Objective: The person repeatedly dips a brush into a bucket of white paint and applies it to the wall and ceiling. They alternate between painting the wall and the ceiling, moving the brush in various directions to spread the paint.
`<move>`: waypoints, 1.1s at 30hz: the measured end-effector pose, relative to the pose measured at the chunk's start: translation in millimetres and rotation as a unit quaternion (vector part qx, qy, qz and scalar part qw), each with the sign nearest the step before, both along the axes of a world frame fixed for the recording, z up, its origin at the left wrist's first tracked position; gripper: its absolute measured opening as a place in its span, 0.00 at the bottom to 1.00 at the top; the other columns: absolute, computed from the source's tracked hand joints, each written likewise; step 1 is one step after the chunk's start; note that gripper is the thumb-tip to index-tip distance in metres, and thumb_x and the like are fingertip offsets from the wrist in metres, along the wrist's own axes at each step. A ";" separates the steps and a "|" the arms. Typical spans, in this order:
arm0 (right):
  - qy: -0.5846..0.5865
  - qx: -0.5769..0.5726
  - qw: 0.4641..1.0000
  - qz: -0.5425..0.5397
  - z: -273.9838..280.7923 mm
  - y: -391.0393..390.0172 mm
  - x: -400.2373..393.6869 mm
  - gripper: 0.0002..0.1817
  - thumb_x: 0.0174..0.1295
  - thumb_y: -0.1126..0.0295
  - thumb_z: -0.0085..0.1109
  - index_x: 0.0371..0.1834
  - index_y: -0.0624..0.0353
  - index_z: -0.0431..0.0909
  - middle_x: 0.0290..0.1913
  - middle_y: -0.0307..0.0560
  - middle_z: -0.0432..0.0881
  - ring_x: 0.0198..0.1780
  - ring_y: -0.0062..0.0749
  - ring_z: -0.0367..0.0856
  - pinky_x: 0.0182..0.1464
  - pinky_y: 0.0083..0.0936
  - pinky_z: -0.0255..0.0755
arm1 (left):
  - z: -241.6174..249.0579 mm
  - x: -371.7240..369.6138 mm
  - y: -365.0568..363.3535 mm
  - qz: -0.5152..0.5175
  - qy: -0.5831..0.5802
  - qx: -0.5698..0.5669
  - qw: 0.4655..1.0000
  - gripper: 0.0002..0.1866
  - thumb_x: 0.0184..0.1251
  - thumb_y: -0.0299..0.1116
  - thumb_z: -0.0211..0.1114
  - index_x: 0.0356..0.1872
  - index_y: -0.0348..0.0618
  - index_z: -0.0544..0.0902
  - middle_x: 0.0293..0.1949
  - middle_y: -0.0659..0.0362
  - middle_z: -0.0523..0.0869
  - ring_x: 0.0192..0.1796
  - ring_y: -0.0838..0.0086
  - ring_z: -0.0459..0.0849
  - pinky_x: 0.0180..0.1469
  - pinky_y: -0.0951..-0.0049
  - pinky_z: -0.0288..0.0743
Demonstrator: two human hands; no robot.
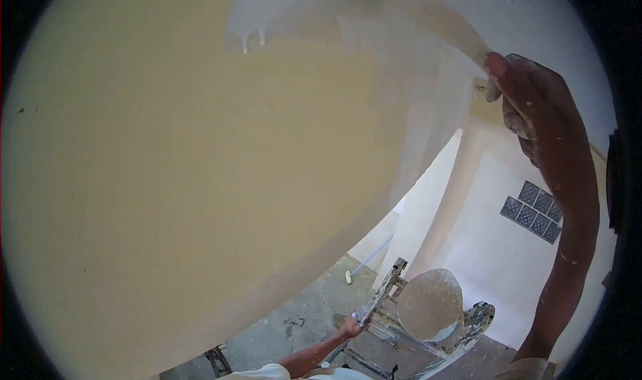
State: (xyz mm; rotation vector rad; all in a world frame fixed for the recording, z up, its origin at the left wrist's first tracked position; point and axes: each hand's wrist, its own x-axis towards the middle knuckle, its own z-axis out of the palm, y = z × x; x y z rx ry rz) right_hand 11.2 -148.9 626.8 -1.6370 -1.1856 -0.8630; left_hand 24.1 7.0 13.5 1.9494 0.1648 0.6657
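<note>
right hand (518, 96) is raised at the wall (200, 179), its grip unclear, perhaps around a tool. left hand (350, 327), low beneath the wall, is closed around the ladder (381, 296).

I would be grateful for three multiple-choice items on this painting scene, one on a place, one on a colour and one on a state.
1. Where is the right hand?
A. Raised at the top of the wall
B. Resting on the floor
C. Inside the bucket

2. What colour is most of the wall?
A. Dark blue
B. Pale yellow
C. Red

3. What is the left hand doing?
A. Hanging free
B. Holding a roller
C. Gripping the ladder

Answers:
1. A, as the hand is up high where wall meets ceiling, by the white patch.
2. B, as the broad surface is pale yellow, with white only near the top.
3. C, as its fingers close round the ladder rail beside the bucket.
</note>
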 end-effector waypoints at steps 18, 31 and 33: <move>-0.085 -0.022 0.978 0.188 -2.2 8.9 -43.9 0.17 0.53 0.56 0.48 0.28 0.61 0.70 0.20 0.40 0.66 0.20 0.21 0.62 0.23 0.19 0.57 | 12.9 -4.4 -4.0 0.032 -0.010 0.036 0.999 0.23 0.54 0.45 0.51 0.47 0.40 0.68 0.42 0.49 0.74 0.45 0.59 0.71 0.47 0.66 0.63; -0.647 0.063 0.743 -0.159 32.0 16.5 22.2 0.11 0.46 0.64 0.59 0.33 0.54 0.76 0.38 0.48 0.76 0.37 0.35 0.73 0.40 0.25 0.69 | 19.7 -3.2 -8.0 0.040 -0.006 0.008 0.999 0.21 0.53 0.41 0.52 0.45 0.38 0.69 0.40 0.47 0.75 0.42 0.57 0.71 0.45 0.67 0.64; -0.518 0.050 0.838 -0.162 19.0 19.8 47.7 0.12 0.48 0.68 0.55 0.38 0.48 0.75 0.40 0.43 0.75 0.39 0.31 0.73 0.42 0.29 0.70 | 8.4 0.8 -3.7 0.027 0.038 -0.021 0.999 0.21 0.53 0.43 0.53 0.44 0.39 0.70 0.39 0.48 0.75 0.42 0.57 0.72 0.44 0.67 0.64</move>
